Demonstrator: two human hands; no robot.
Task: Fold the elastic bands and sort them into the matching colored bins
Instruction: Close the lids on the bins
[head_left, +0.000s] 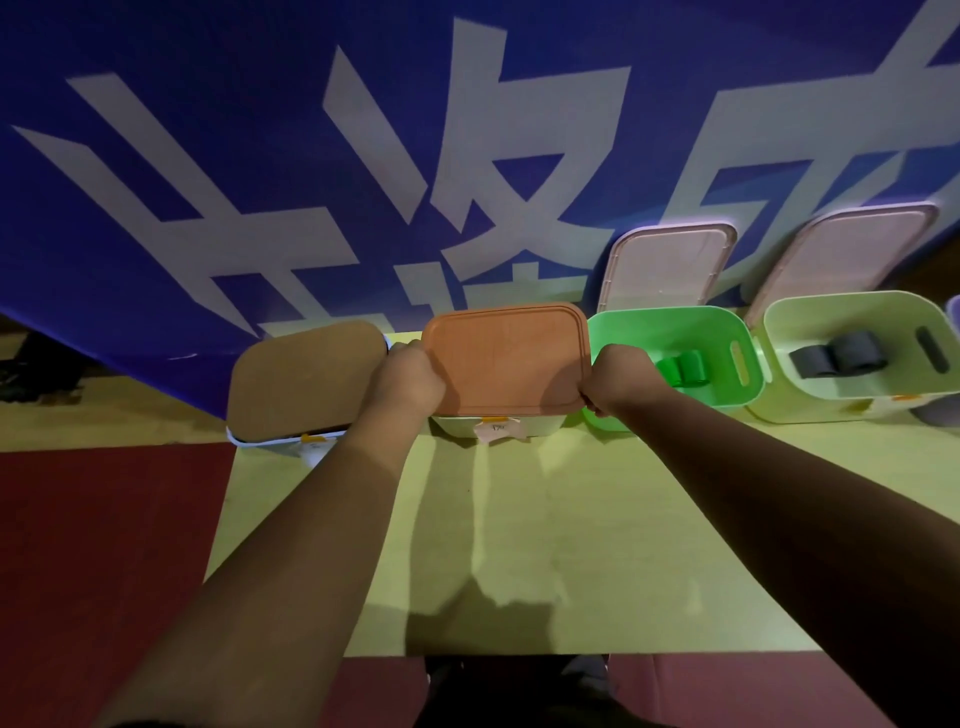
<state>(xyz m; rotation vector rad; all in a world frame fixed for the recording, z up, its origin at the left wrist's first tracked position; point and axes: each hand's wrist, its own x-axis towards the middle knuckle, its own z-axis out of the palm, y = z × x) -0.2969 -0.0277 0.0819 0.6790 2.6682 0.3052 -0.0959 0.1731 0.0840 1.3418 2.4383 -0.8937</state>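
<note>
While your left hand (410, 376) and right hand (621, 379) each curl round a side edge of the orange lid (506, 358), it lies between them over its pale bin (540, 423). Expect it light, stiff and a little slick (thin plastic, by the look), so grip the rims. Just beyond your right hand a folded green band (683, 369) lies in the green bin (727, 395); it looks soft and limp, best pinched at the fold.

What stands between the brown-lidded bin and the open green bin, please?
The orange-lidded bin, its lid gripped by left hand and right hand; head view.
</note>
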